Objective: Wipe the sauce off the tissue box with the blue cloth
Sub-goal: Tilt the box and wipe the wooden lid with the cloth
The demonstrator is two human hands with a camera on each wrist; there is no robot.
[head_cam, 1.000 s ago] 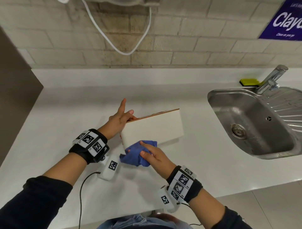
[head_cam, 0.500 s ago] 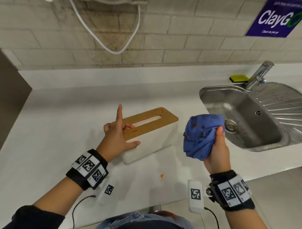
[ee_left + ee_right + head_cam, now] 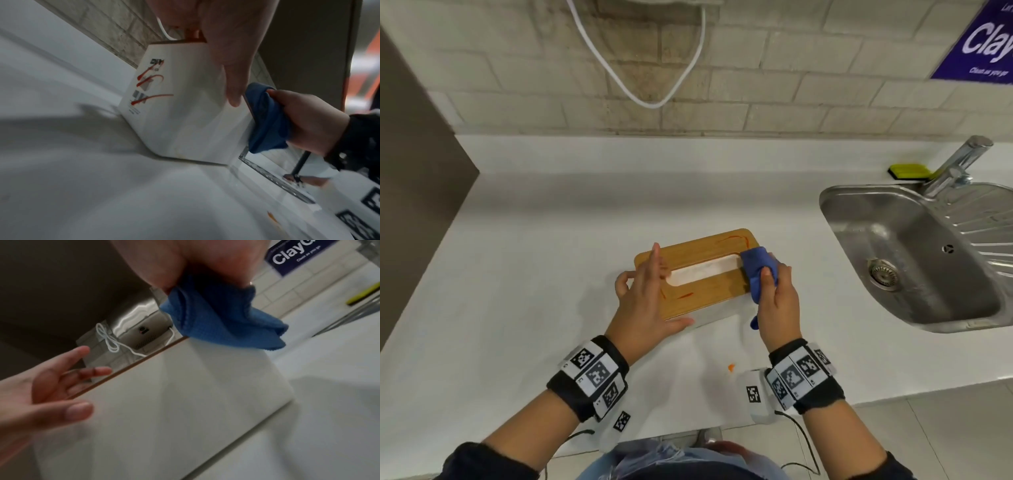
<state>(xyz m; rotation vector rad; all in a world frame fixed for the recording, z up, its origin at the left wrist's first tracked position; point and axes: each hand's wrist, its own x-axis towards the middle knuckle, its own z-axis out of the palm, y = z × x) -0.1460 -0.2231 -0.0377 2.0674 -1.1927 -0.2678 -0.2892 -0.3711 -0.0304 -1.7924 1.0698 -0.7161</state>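
Observation:
The tissue box [image 3: 698,274] lies on the white counter, its wooden lid up, with red sauce streaks [image 3: 685,295] on the lid. My left hand [image 3: 643,301] rests on the box's left end, fingers straight across the lid and thumb along the near side. My right hand [image 3: 777,294] grips the bunched blue cloth [image 3: 756,270] and presses it on the lid's right end. In the left wrist view the box's white end face [image 3: 180,113] carries more sauce streaks [image 3: 152,99]. The right wrist view shows the blue cloth [image 3: 222,318] over the box's top edge.
A steel sink [image 3: 835,205] with a tap [image 3: 955,168] lies to the right, a yellow-green sponge [image 3: 909,171] behind it. An orange sauce drop [image 3: 730,367] sits on the counter near the front edge. A dark panel [image 3: 414,205] bounds the left side.
The box went from tipped on its side to flat with the lid up. My right hand lifted the cloth away to the right, then brought it down onto the lid's right end.

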